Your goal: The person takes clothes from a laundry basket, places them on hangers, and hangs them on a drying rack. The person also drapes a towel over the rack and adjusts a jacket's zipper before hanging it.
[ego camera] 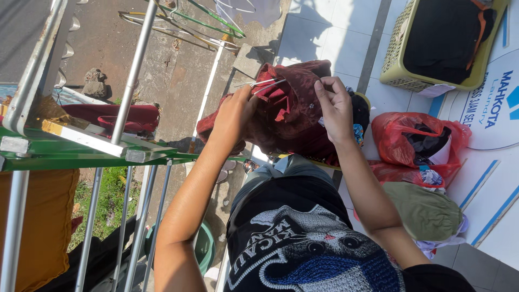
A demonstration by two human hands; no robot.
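A dark red garment point(289, 111) hangs bunched in front of me, held up by both hands. My left hand point(236, 111) grips its left side together with a thin wire hanger point(259, 84) whose end pokes out across the cloth. My right hand point(336, 108) pinches the garment's upper right edge near the collar. Below the hands I see my own black printed shirt point(303, 243) and grey trousers.
A metal drying rack point(130, 92) with green bars stands at left, a yellow cloth point(46, 227) hanging on it. Wire hangers point(184, 21) hang above. A green basket point(432, 46) of dark clothes, a red plastic bag point(416, 143) and an olive garment point(427, 213) lie on the white tiles at right.
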